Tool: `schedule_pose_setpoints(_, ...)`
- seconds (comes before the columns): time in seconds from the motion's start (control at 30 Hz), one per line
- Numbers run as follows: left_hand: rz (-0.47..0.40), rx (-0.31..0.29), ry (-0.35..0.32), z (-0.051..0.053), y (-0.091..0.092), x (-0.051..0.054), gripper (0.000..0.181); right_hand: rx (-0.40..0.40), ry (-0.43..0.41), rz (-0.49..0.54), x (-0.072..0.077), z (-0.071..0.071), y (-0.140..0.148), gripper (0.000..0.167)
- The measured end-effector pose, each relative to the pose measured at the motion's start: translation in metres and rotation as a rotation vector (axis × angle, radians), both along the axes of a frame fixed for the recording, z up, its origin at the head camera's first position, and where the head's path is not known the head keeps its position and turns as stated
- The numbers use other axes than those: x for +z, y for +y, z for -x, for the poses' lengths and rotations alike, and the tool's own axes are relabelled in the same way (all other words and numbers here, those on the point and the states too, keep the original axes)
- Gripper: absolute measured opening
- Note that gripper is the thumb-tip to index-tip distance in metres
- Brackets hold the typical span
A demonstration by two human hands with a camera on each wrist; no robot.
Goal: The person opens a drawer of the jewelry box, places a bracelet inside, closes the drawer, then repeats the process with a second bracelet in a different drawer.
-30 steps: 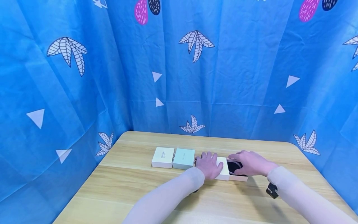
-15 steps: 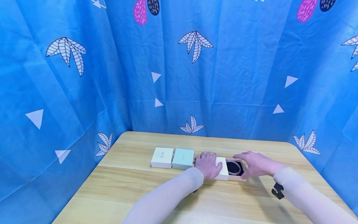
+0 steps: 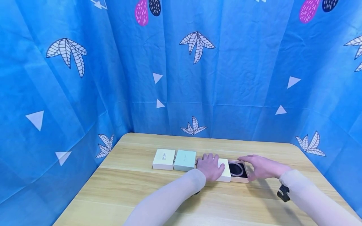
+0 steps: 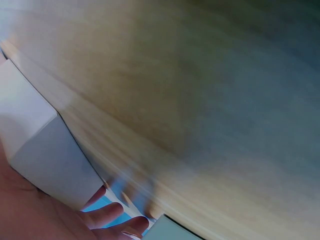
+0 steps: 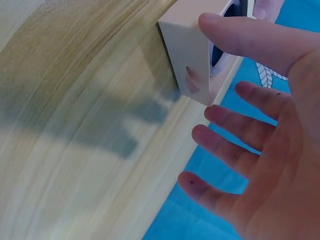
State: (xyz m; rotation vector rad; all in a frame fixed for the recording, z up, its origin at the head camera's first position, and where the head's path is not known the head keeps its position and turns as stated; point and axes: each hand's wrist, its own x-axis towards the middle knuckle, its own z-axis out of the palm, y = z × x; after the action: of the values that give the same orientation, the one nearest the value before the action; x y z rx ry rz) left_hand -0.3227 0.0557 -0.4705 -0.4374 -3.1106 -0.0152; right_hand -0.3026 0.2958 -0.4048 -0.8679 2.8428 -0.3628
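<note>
My left hand (image 3: 210,167) holds a white drawer-style box (image 3: 225,172), its fingers over the left part and its thumb near the top. The box's pinkish inner tray (image 3: 240,180) sticks out to the right. Inside the tray, a bangle-like pale ring (image 3: 236,169) lies on black lining. My right hand (image 3: 261,168) is at the tray's right end with thumb and fingers spread, gripping nothing. In the right wrist view its thumb overlaps the tray's edge; I cannot tell whether it touches. In the left wrist view the white box's side (image 4: 55,160) is against the left palm.
To the left of the left hand stand a mint-green box (image 3: 185,160) and a white box (image 3: 164,158) with lettering, side by side. All rest on a wooden table (image 3: 127,188). A blue patterned curtain (image 3: 240,78) hangs behind and at the sides.
My right hand has drawn back to the right from over the tray, uncovering the ring on the lining. The left hand and the boxes stay in place.
</note>
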Motion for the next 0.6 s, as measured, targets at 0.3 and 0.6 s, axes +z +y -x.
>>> schedule_pose_setpoints(0.3,-0.007,0.0,0.003,-0.0004,0.0004,-0.0006,0.068,0.03,-0.032,0.055,-0.0029,0.0002,0.0039,0.088)
schedule_pose_setpoints(0.6,-0.002,0.0,0.009,-0.0009,0.0003,-0.0009,0.068,0.022,-0.033,0.063,-0.0058,-0.0001,0.0057,0.088)
